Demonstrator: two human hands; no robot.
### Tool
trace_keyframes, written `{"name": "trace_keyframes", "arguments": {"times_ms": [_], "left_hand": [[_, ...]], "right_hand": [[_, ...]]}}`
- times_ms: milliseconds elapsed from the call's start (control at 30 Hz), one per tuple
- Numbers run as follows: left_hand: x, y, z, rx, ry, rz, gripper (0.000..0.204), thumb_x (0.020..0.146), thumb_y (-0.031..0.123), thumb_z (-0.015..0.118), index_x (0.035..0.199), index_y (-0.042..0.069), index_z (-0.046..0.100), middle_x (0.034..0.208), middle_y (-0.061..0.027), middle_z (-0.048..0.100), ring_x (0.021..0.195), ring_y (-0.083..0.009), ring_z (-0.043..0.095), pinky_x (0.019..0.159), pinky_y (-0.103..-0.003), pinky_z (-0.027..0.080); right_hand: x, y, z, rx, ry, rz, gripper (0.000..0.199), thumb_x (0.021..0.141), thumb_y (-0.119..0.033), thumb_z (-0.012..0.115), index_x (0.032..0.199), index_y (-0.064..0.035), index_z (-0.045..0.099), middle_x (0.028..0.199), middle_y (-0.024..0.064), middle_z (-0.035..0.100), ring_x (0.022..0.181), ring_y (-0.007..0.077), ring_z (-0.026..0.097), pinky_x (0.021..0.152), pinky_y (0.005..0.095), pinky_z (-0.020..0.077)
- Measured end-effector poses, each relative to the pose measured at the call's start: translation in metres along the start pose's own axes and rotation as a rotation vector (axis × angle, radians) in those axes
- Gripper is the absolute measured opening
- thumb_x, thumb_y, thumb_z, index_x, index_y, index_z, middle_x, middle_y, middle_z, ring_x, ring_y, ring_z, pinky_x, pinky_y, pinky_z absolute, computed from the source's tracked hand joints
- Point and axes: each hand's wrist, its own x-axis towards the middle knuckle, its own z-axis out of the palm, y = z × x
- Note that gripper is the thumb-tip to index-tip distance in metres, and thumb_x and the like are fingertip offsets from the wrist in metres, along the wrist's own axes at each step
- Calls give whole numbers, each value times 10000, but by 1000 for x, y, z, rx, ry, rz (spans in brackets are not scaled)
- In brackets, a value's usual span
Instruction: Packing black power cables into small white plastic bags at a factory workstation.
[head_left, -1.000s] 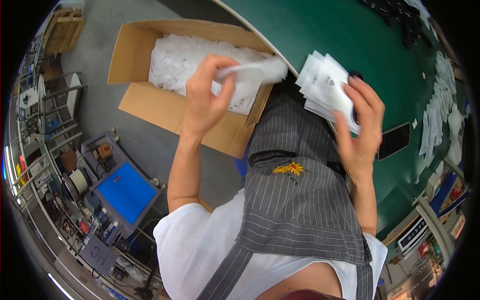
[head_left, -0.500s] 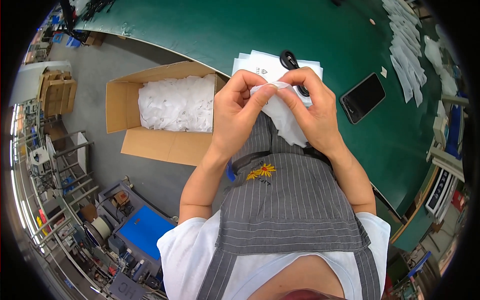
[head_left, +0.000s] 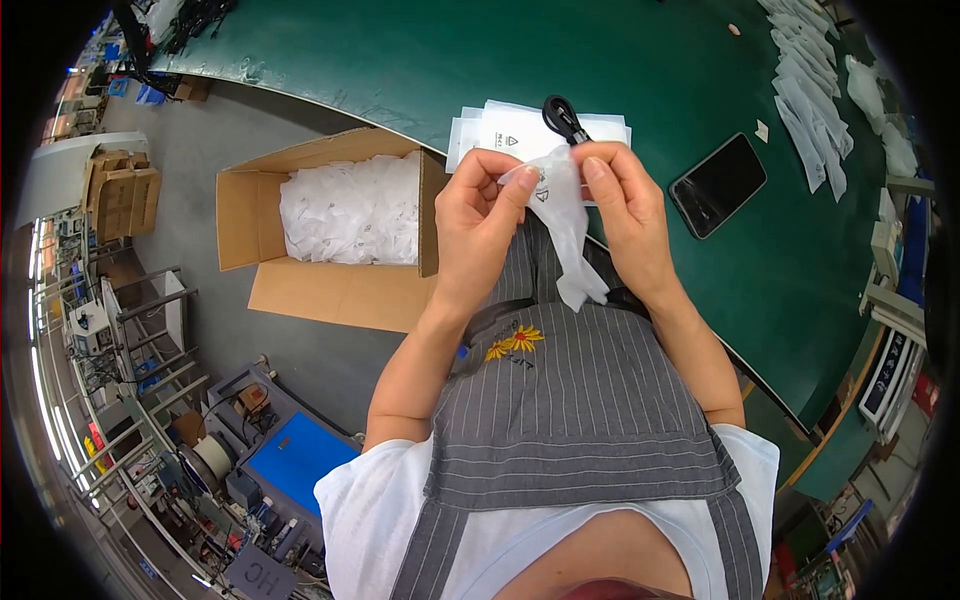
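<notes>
My left hand (head_left: 478,215) and my right hand (head_left: 618,205) pinch the top of a small clear plastic bag (head_left: 563,225) between them, in front of my grey striped apron (head_left: 570,400). The bag hangs down limp from my fingers. Just beyond my fingertips a black looped cable piece (head_left: 562,117) lies on a small stack of white plastic bags (head_left: 500,128) at the near edge of the green table (head_left: 420,60).
An open cardboard box (head_left: 330,215) full of clear plastic bags stands on the floor to my left. A black phone (head_left: 717,184) lies on the table to my right. More white bags (head_left: 805,80) lie at the far right. Racks and a blue machine (head_left: 295,460) stand lower left.
My left hand came from the cardboard box with a bag and met my right hand. The bag stack that my right hand held now lies on the table, and both hands grip one bag.
</notes>
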Motion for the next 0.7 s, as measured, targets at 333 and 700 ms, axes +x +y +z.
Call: {"name": "trace_keyframes", "arguments": {"times_ms": [333, 700], "left_hand": [[-2, -7, -18, 15, -75, -92, 128, 889, 89, 617, 842, 37, 510, 719, 47, 518, 600, -6, 426, 528, -162, 342], [2, -16, -29, -282, 181, 173, 128, 921, 158, 578, 880, 63, 503, 768, -16, 544, 657, -74, 509, 585, -224, 414]], "right_hand": [[16, 8, -4, 103, 2, 48, 161, 941, -166, 532, 937, -11, 574, 793, 1, 575, 706, 38, 493, 639, 200, 417], [-21, 7, -19, 205, -204, 402, 258, 942, -220, 525, 1127, -46, 572, 1003, 11, 592, 899, 78, 531, 735, 214, 448]]}}
